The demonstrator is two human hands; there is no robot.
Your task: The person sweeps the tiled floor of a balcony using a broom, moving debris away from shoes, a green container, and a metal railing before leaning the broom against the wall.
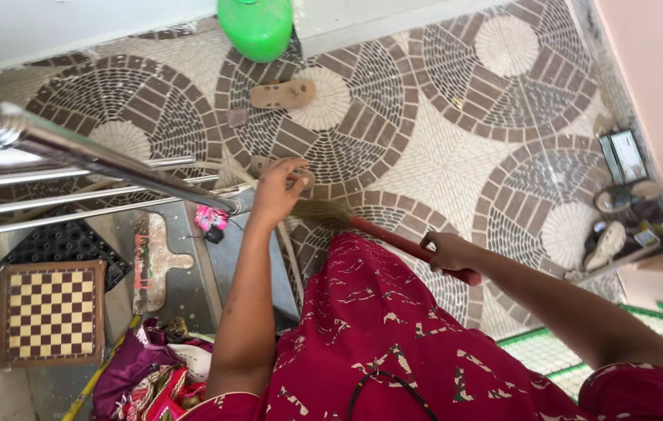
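Patterned tile floor (456,148), right hand (447,251) gripping red broom (394,242) angled up-left, left hand (278,187) loose.

Steel railing (113,164) and sandal (282,93) around open tiles (456,156)

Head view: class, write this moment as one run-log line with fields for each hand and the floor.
left hand: raised near steel railing, empty | right hand: grip on red broom handle | floor: patterned tiles, sandal, green container
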